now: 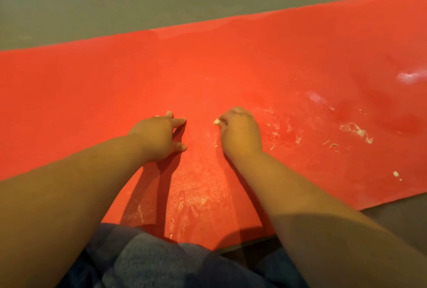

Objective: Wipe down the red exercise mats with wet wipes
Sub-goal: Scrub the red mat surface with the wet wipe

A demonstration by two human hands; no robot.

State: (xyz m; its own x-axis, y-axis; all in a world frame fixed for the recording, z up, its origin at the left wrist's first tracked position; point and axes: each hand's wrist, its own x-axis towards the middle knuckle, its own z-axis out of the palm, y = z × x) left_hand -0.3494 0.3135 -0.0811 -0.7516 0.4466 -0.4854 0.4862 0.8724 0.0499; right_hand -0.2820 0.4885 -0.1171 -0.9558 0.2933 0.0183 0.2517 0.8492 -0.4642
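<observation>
The red mat [254, 68] lies flat, its length running from left up to the right. The left hand [157, 135] rests on it with fingers spread, and the right hand [240, 130] pinches a small white wipe [216, 122].

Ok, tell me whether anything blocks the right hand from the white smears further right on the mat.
Nothing visible does. The right hand, gripping a wipe, has only bare red mat and small specks between it and the white smears.

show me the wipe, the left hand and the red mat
wipe [216, 122], head view, the white bit at the fingertips of the right hand [240, 134]
left hand [159, 136], head view, back of the hand
red mat [231, 63], head view, bare surface beyond the hands
</observation>
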